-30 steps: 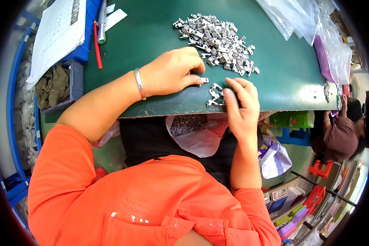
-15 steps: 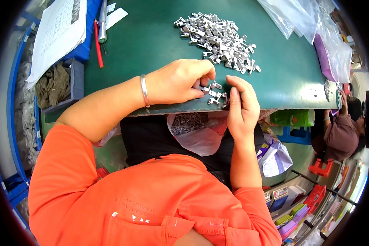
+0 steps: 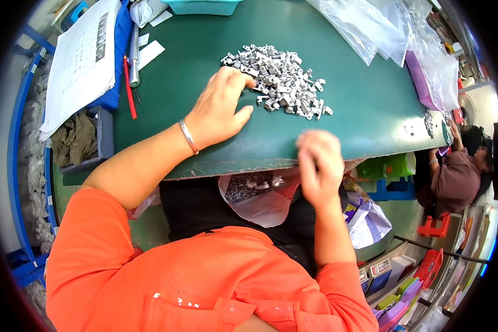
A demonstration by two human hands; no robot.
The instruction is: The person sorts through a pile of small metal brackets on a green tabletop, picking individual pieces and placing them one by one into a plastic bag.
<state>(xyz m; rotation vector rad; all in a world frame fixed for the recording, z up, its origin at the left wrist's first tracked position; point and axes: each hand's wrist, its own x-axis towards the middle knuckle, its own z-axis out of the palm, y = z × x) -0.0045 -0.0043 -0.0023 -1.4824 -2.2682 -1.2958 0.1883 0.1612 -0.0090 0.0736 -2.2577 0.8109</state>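
A heap of small silvery metal brackets [image 3: 290,83] lies on the green table [image 3: 174,94]. My left hand [image 3: 218,108] reaches the heap's near left side, thumb apart from the fingers, and its fingertips touch or almost touch the brackets. By the table's front edge is my right hand [image 3: 320,163], smeared by motion, so its finger pose is unclear. Below that edge, on my lap, a plastic bag [image 3: 260,211] hangs open with many small metal pieces [image 3: 240,188] inside. A few brighter pieces show blurred near its mouth.
Left on the table are a red pen [image 3: 130,91], a metal-shafted tool [image 3: 134,61] and papers [image 3: 83,61] on a blue bin. A grey box [image 3: 106,133] holds cloth gloves. Clear plastic bags [image 3: 365,33] and a purple box [image 3: 420,83] lie right. A co-worker [image 3: 454,177] sits far right.
My left hand has moved from the table's front edge to the heap. The few brackets between my hands are gone from the tabletop, and my right hand has shifted to the edge. The view has tilted.
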